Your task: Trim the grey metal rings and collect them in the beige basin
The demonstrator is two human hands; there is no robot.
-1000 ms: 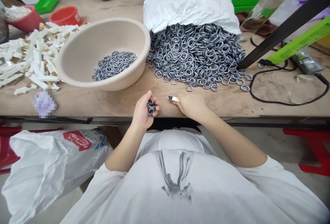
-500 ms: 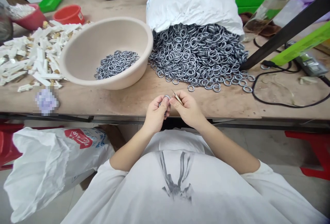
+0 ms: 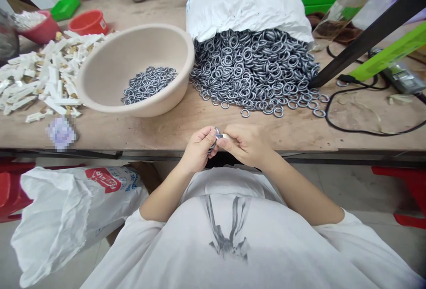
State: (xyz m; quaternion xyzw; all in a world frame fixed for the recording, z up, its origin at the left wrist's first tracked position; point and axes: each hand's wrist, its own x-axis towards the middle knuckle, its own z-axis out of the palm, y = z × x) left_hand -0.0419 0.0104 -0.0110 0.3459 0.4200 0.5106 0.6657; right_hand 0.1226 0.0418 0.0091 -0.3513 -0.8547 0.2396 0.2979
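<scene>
My left hand (image 3: pixel 199 147) is closed on grey metallic-looking rings (image 3: pixel 212 147), one standing up between thumb and forefinger and more showing under the fingers. My right hand (image 3: pixel 246 144) is closed on a small knife (image 3: pixel 225 136) with a pale handle, its short blade pointing left against the upper ring. Both hands meet over the table's front edge. Just beyond them a heap of similar rings (image 3: pixel 253 71) spills from a white sack (image 3: pixel 246 5). To the left stands a beige basin (image 3: pixel 133 108) with a smaller pile of rings (image 3: pixel 149 84) in it.
White plastic pieces (image 3: pixel 53 76) are strewn left of the basin, near a red bowl (image 3: pixel 87 22). A black post (image 3: pixel 362 36), a green bar (image 3: pixel 392 53) and a black cable (image 3: pixel 353 131) occupy the right side. A white bag (image 3: pixel 66 218) stands below the table at left.
My right hand has turned over, swinging the knife from pointing up and left to lying almost level across the ring. My left hand still holds the rings in nearly the same place.
</scene>
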